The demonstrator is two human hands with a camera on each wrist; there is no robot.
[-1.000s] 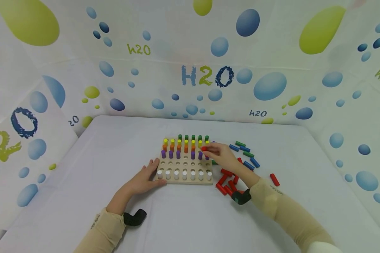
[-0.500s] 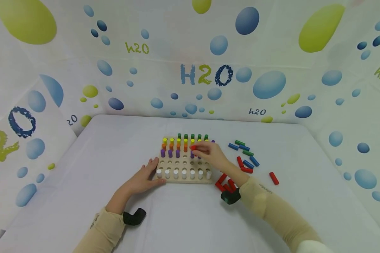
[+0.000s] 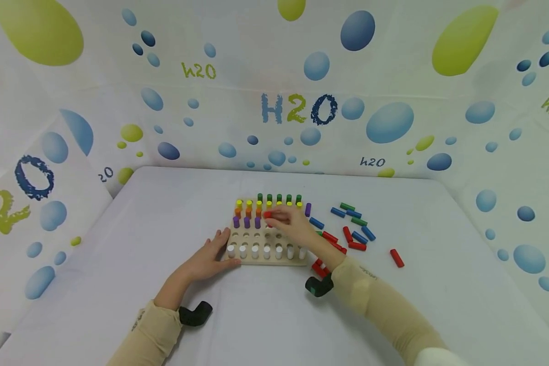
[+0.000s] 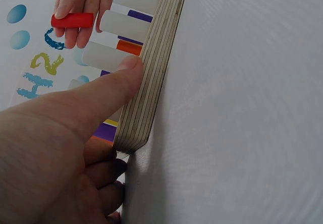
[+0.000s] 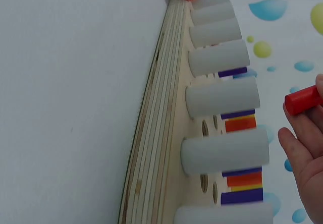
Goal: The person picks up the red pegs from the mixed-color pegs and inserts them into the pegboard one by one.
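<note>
A wooden pegboard (image 3: 274, 264) lies on the table with rows of upright pegs: green at the back, then yellow, orange and purple, with white pegs (image 3: 254, 251) along the front. My right hand (image 3: 295, 226) is above the board and pinches a red peg (image 3: 267, 215) between thumb and fingers, clear of the board in the right wrist view. That hand hides part of the orange and purple rows. At the board's front left corner rests my left hand (image 3: 206, 260), its thumb (image 4: 132, 67) against the front edge and its fingers along the left side.
Loose red pegs (image 3: 357, 246), blue pegs (image 3: 368, 233) and green pegs (image 3: 359, 222) lie scattered right of the board. One red peg lies apart, farther right. A purple peg (image 3: 308, 209) is beside the board's right edge. A printed curtain (image 3: 302, 71) hangs behind the table.
My right hand has moved left across the board, carrying the red peg from the right-hand columns toward the middle one. My left hand has stayed at the corner.
</note>
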